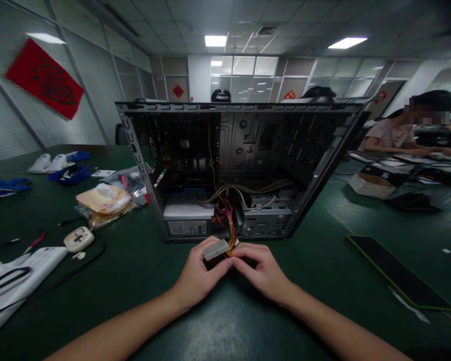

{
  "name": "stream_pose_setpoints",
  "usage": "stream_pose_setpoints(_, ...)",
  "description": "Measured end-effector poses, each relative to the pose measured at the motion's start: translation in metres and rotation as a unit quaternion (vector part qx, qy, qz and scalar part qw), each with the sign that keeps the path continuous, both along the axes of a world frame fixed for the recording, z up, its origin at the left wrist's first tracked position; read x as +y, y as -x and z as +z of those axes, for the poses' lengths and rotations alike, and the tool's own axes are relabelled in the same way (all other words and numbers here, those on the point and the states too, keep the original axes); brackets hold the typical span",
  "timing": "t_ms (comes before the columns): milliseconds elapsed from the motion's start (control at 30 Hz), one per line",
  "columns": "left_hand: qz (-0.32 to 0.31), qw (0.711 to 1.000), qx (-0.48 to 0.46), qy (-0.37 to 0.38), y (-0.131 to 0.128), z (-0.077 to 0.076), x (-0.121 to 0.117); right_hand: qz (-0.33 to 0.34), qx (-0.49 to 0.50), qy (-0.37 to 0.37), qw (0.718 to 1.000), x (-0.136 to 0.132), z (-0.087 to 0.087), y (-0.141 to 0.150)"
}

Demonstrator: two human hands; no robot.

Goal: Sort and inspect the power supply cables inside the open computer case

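An open black computer case stands on the green table in front of me, its inside facing me. A bundle of red, yellow and black wires comes out of it toward me. At the bundle's end sits a pale plastic connector. My left hand is closed on that connector from the left. My right hand pinches the wires just right of the connector. Both hands rest close together right in front of the case.
Left of the case lie plastic bags with parts, a small white device with a black cable, white and blue gloves and a white bag. A dark tablet with green edge lies at right. Another person works at the far right.
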State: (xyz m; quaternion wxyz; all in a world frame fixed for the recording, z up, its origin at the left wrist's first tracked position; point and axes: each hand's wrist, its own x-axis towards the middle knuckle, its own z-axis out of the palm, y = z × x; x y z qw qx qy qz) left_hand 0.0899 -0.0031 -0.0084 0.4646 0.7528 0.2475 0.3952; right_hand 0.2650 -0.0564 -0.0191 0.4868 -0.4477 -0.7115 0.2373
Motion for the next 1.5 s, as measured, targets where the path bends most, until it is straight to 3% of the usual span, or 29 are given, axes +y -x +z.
stream_pose_setpoints(200, -0.018, 1.0, -0.021, -0.004, 0.0033, -0.0036, 0.0008, 0.04, 0.018, -0.005, 0.999, 0.0018, -0.0004, 0.001)
stream_pose_setpoints(500, -0.047, 0.998, -0.03, 0.022, 0.0015, -0.0021, 0.0007, -0.032, -0.015, -0.028, 0.999, -0.0013, 0.0009, 0.0038)
stream_pose_setpoints(733, -0.03, 0.998, -0.048, 0.034, 0.0015, 0.0009, 0.0019, 0.022, -0.011, -0.06, 0.998, 0.0011, 0.0008, 0.0022)
stream_pose_setpoints(900, -0.023, 0.999, -0.037, 0.03, 0.0025, -0.0006, 0.0029, 0.007, -0.012, -0.06, 0.998, -0.0001, 0.0026, 0.0042)
stream_pose_setpoints(1133, -0.005, 0.999, -0.026, 0.027, 0.0021, 0.0004, -0.0003, -0.024, 0.01, -0.016, 1.0, 0.0, 0.0027, 0.0062)
stream_pose_setpoints(1333, -0.007, 0.999, -0.028, 0.029, 0.0015, 0.0023, -0.0002, 0.013, 0.025, 0.004, 1.0, 0.0022, -0.002, 0.0035)
stream_pose_setpoints(1500, -0.027, 0.997, -0.039, 0.062, 0.0012, -0.0037, 0.0012, -0.004, 0.047, 0.018, 0.999, 0.0044, -0.0045, -0.0011)
